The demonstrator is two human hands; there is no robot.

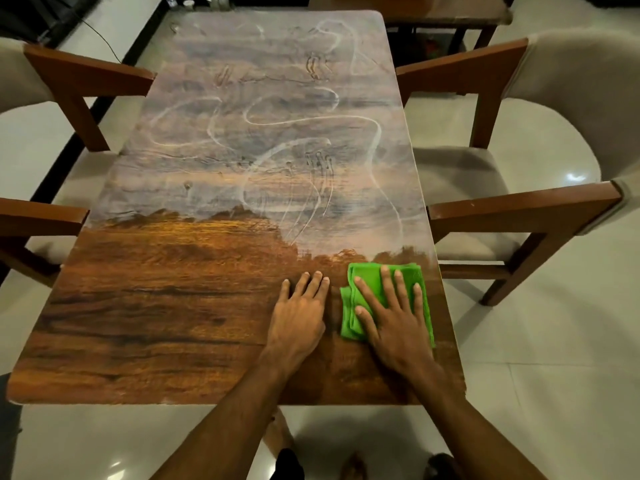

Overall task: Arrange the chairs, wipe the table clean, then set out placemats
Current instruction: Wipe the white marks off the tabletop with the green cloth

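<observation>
A long wooden table [166,306] runs away from me. Its far part is coated in pale dust with curved streaks; the near part shows bare, darker wood. A folded green cloth [367,271] lies near the table's right edge, and my right hand [394,317] presses flat on it with fingers spread. Just left of the cloth, my left hand [299,313] rests flat on the bare wood, fingers straight. A chair with wooden arms and beige upholstery [540,133] stands at the right side, another chair [41,109] at the left. No placemats are in view.
A second wooden table [450,12] stands beyond the far end. Glossy pale floor tiles [554,358] surround the table. A dark cable [100,36] trails across the floor at the far left. My feet [353,465] show below the near table edge.
</observation>
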